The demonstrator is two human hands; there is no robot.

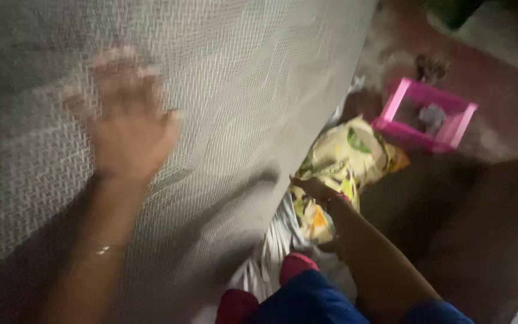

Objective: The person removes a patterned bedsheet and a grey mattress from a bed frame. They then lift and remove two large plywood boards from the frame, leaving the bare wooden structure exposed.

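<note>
A large grey woven sheet (241, 78) covers most of the view, lying over a bed or mattress. My left hand (124, 117) rests flat on it with fingers spread, blurred by motion. My right hand (312, 187) reaches down at the sheet's right edge, its fingers hidden under the edge, so what it grips is unclear. A yellow and green patterned cloth (346, 162) lies bunched right beside that hand.
A pink open box-shaped frame (425, 114) sits on the dark reddish floor (487, 198) to the right. A striped white cloth (274, 246) hangs below the sheet's edge. Blue and pink clothing (295, 294) shows at the bottom.
</note>
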